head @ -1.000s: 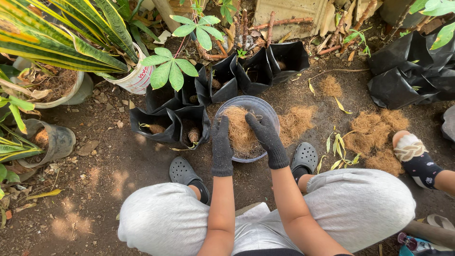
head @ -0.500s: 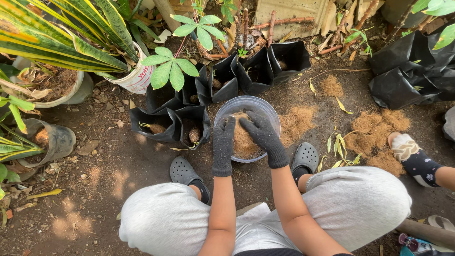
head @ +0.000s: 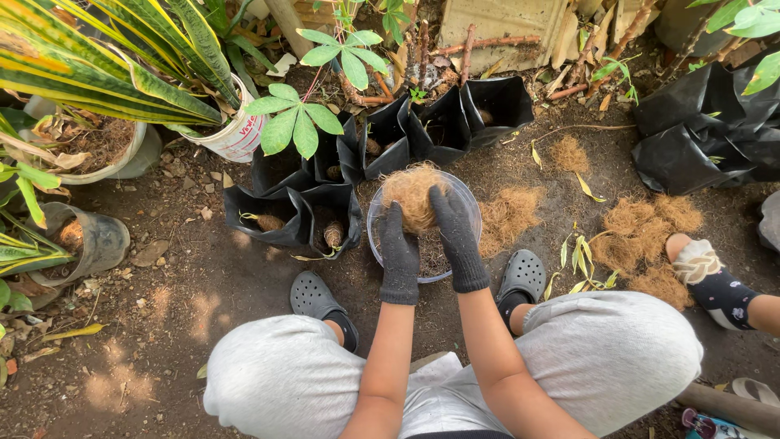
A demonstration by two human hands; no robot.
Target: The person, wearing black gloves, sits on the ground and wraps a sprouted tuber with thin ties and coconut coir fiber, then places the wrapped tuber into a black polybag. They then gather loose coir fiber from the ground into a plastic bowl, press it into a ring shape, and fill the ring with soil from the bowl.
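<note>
Both gloved hands — left hand [head: 400, 254], right hand [head: 457, 237] — clasp a coir clump [head: 410, 195] over the bowl [head: 467, 203]; the black grow bags [head: 284, 215] look only partly filled.

Bare brown soil [head: 203, 293] is carrying everything here, with dappled sunlight falling on its lower left. A clear round bowl [head: 465, 213] is sitting on it in the middle, just beside a cluster of black nursery bags [head: 313, 207] that are standing open on the dirt. Loose heaps of coconut fibre [head: 646, 228] are lying on the ground to the right, and a smaller tuft [head: 570, 153] is resting farther back. Dry leaves and small stones are scattering across the left part. Two grey clogs [head: 522, 276] are pressing onto the soil near the bowl.
</note>
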